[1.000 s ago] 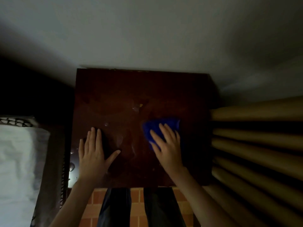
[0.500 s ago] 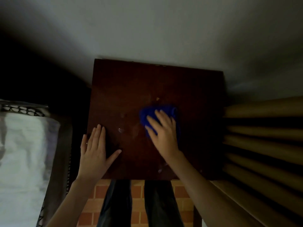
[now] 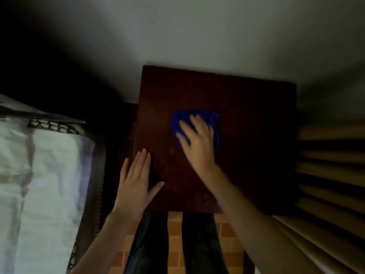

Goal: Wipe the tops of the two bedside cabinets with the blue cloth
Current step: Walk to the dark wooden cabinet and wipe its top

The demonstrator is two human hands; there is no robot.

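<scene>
A dark brown bedside cabinet top (image 3: pixel 246 119) fills the middle of the head view, seen from straight above in dim light. A folded blue cloth (image 3: pixel 177 120) lies near its centre. My right hand (image 3: pixel 198 143) presses flat on the cloth with fingers spread, covering its lower half. My left hand (image 3: pixel 136 182) rests palm down on the cabinet's near left corner, fingers together and thumb out, holding nothing. Only one cabinet is in view.
A bed with a white sheet (image 3: pixel 39 184) and a dark patterned frame (image 3: pixel 53 124) stands close on the left. Tan curtain folds (image 3: pixel 331 175) hang on the right. A pale wall (image 3: pixel 197 36) is behind the cabinet. My legs stand on orange brick-pattern floor (image 3: pixel 174 244).
My right hand has slid the blue cloth away from me and leftward, from the near right part to the centre of the top. The left hand has stayed flat at the near left corner.
</scene>
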